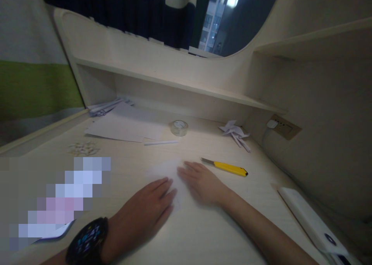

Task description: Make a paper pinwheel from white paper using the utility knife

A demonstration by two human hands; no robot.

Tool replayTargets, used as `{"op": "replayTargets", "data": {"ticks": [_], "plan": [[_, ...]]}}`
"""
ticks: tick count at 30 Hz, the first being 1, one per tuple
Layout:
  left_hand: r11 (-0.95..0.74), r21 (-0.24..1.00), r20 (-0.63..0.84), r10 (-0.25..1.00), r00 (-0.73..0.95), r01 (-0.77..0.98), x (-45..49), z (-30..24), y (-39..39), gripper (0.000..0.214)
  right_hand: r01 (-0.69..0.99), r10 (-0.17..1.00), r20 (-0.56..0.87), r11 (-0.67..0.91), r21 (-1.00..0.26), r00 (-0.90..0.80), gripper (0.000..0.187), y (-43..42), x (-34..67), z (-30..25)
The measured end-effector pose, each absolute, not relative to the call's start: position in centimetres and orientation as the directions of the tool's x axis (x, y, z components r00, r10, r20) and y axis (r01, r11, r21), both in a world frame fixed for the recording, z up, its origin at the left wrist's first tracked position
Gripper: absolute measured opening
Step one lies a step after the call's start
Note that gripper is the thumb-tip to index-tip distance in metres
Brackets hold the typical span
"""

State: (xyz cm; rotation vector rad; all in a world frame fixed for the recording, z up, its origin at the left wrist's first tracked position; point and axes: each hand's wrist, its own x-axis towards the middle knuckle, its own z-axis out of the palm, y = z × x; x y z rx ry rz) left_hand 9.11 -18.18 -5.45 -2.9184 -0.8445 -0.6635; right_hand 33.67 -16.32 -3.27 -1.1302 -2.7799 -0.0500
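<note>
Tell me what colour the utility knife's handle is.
The handle is yellow, seen best in the head view.

The paper [162, 168] is white, the cutter [230, 168] yellow.

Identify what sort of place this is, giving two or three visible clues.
Probably a home or dormitory desk by a window: a shelf runs above its back, a curtain hangs behind, and a plug sits in a wall socket.
</note>
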Motion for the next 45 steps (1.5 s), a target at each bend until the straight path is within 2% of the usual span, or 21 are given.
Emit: {"op": "replayTargets", "data": {"ticks": [8, 15, 22, 28, 34, 39, 45], "plan": [[-0.853, 0.045, 0.363, 0.5, 0.786, 0.521, 9.3, -5.2, -18.1, 0.032, 0.704, 0.706, 0.105, 0.708, -0.06, -0.701, 0.058, -16.5, 33.9, -2.9], [-0.847, 0.079, 0.358, 0.517, 0.778, 0.527, 9.3, -5.9, -18.1, 0.034, 0.705, 0.711, 0.093, 0.703, -0.098, -0.697, 0.052, -16.5, 34.1, -3.1], [-0.848, 0.084, 0.405, 0.509, 0.76, 0.523, 9.5, -5.9, -18.3, 0.032, 0.702, 0.709, 0.093, 0.706, -0.097, -0.699, 0.052, -16.6, 34.3, -3.4], [-0.855, 0.024, 0.401, 0.483, 0.778, 0.518, 9.6, -4.9, -18.6, 0.031, 0.701, 0.706, 0.103, 0.708, -0.082, -0.701, 0.049, -16.3, 34.9, -3.3], [-0.858, 0.068, 0.398, 0.491, 0.775, 0.509, 9.5, -5.0, -18.6, 0.033, 0.703, 0.706, 0.1, 0.708, -0.072, -0.701, 0.049, -16.4, 35.7, -3.3], [-0.859, 0.053, 0.365, 0.492, 0.79, 0.51, 9.5, -5.0, -18.5, 0.033, 0.716, 0.718, 0.085, 0.696, -0.061, -0.691, 0.047, -16.8, 36.7, -2.9], [-0.867, 0.068, 0.408, 0.476, 0.779, 0.494, 9.5, -5.3, -18.3, 0.033, 0.709, 0.711, 0.112, 0.702, -0.067, -0.694, 0.045, -16.5, 36.1, -2.7]]}}
